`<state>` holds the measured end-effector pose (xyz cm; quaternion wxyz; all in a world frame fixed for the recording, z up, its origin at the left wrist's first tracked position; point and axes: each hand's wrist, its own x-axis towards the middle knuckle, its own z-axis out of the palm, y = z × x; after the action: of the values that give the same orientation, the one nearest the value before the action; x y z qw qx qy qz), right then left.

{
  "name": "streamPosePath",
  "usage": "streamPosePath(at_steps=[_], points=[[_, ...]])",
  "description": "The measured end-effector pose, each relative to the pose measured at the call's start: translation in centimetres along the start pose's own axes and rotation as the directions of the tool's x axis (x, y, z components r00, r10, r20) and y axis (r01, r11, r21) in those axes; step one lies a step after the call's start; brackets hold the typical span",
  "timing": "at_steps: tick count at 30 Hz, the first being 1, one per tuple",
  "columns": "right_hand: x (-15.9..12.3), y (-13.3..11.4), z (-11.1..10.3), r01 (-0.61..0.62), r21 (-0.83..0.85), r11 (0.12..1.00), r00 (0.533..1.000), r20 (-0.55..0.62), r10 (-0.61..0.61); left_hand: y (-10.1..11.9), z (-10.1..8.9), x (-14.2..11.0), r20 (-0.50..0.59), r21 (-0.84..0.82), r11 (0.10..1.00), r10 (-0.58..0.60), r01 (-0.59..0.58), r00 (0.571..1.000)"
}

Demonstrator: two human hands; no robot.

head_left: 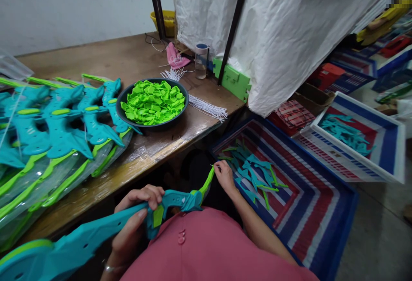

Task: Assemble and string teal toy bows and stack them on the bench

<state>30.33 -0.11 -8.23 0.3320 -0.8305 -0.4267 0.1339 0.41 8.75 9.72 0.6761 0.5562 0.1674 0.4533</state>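
Observation:
A teal toy bow [106,225] with lime-green parts lies across my lap, its near end running out at the lower left. My left hand [138,212] is wrapped round its teal body, beside a small green insert. A curved green limb [207,182] rises from the bow's far end. At that limb's tip my right hand [225,176] is closed in a pinch; a tiny pale bit shows there, too small to name. On the table, a dark bowl [119,108] holds many lime-green plastic pieces [154,103].
Several similar toy bows [64,122] lie at the table's left. White cords [207,107], a bottle [201,62] and a pink cloth [176,57] are by the bowl. Right of me stand a striped blue-rimmed tray [322,225] and a white crate [399,152], both holding teal parts.

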Motion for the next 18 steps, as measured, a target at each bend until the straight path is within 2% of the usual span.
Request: streamPosePath(at_steps=[4,9,12,14,15,18], points=[[0.0,-0.6,0.1,-0.02,-0.039,0.999,0.996,0.091,0.023,0.0,0.1,-0.2,-0.007,-0.023,1.0,-0.01,0.01,1.0],[0.9,-0.2,0.0,-0.087,-0.091,0.992,0.965,0.241,0.107,-0.1,0.3,-0.5,0.012,-0.029,0.999,-0.037,0.037,0.999],[1.4,0.4,-0.2,-0.132,-0.124,0.983,0.946,0.281,0.162,0.7,0.5,-0.6,-0.069,0.061,0.98,-0.185,0.189,0.98],[1.5,0.8,-0.6,-0.148,-0.139,0.979,0.94,0.287,0.183,1.3,0.3,-0.8,-0.14,0.054,0.954,-0.284,0.294,0.948],[1.3,1.1,-0.9,-0.153,-0.146,0.977,0.94,0.285,0.19,1.6,0.0,-0.9,-0.16,0.027,0.952,-0.298,0.306,0.941],[0.5,1.9,-2.3,-0.165,-0.162,0.973,0.945,0.257,0.203,2.2,-2.2,-1.8,-0.16,-0.046,0.979,-0.204,0.199,0.966]])
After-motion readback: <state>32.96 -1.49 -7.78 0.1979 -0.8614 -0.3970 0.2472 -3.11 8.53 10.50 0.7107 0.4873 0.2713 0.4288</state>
